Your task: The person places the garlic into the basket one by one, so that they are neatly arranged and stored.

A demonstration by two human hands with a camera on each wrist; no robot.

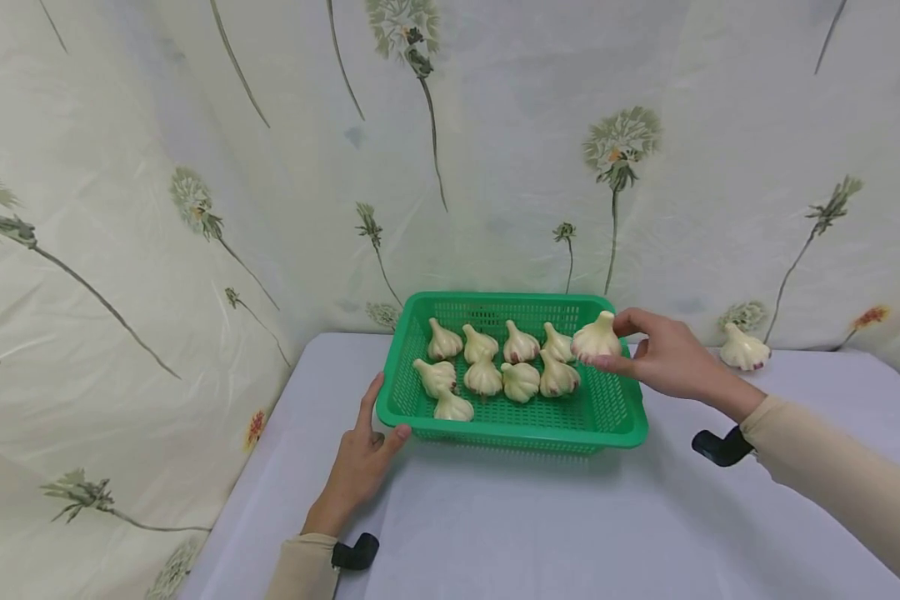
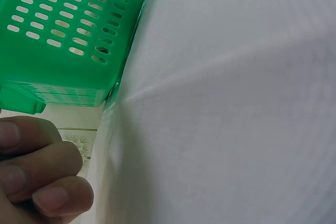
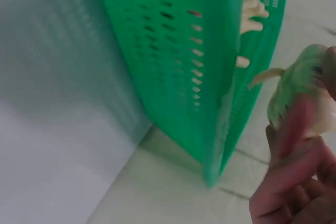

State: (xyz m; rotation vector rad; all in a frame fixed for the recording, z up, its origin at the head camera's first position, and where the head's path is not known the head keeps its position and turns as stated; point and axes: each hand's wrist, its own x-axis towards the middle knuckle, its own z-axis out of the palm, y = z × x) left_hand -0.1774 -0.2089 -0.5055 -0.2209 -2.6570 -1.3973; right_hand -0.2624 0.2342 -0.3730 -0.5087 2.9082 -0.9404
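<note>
My right hand pinches a garlic bulb between thumb and fingers, above the right end of a green plastic basket. In the right wrist view the held bulb is beside the basket's rim, its stem pointing toward the basket. Several more whitish garlic bulbs lie inside, toward the left and middle. My left hand holds the basket's front left corner, index finger along the left side and thumb at the front rim. Its other fingers are curled below the corner in the left wrist view.
One garlic bulb lies on the table at the right, near the back edge. A white cloth covers the table. Behind and to the left hangs a pale curtain printed with dandelions.
</note>
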